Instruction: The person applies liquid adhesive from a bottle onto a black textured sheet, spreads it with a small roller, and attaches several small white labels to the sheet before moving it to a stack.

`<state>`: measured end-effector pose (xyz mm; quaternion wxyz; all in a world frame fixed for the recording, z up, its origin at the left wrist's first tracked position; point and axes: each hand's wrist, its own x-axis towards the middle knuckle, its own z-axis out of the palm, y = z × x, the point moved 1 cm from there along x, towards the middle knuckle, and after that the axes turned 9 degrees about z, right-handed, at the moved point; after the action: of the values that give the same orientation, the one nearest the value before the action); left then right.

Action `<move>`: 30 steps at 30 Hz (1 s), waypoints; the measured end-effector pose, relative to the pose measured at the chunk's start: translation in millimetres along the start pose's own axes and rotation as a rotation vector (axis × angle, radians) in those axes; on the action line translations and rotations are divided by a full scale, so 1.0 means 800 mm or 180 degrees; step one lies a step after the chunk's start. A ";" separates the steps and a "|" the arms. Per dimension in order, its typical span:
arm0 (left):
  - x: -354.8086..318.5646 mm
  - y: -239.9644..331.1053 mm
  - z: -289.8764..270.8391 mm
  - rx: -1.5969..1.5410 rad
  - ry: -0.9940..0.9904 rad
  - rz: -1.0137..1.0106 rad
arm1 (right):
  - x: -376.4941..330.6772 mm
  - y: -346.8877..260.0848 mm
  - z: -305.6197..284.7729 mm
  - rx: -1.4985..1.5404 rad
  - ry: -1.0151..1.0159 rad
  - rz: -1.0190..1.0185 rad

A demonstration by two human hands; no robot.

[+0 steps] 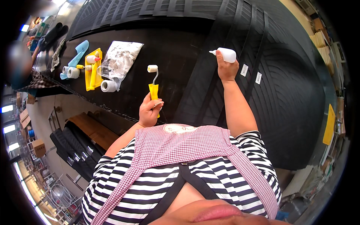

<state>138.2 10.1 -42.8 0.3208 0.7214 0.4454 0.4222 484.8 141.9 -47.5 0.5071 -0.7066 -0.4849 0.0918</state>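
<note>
My left hand (pixel 148 112) is closed round the yellow handle of a small roller (pixel 153 90). The roller's white head points up and away from me, over the dark tabletop (pixel 180 56). Between my left fingers shows a thin pale edge that I cannot make out. Farther right, my right hand (pixel 227 70) grips a white squeeze bottle (pixel 227 55), tilted on its side with its nozzle toward the left. Under that hand lie black ribbed rubber mats (pixel 285 101), overlapping, with two small white labels (pixel 244 70) on them.
Left on the table lie a clear bag of white labels (pixel 122 60), a yellow tray (pixel 90 77) with a bottle, a white roll (pixel 108 86) and a blue strip (pixel 80 50). More black mats (pixel 146 9) are stacked at the back. Another person (pixel 22 67) stands far left.
</note>
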 end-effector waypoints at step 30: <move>0.001 -0.002 -0.001 0.0125 0.0053 0.0114 | -0.003 0.010 0.003 -0.0061 -0.0003 -0.0200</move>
<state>137.4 11.7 -43.9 0.2952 0.7319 0.4433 0.4250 486.8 141.3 -56.2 0.5028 -0.6958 -0.5079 0.0715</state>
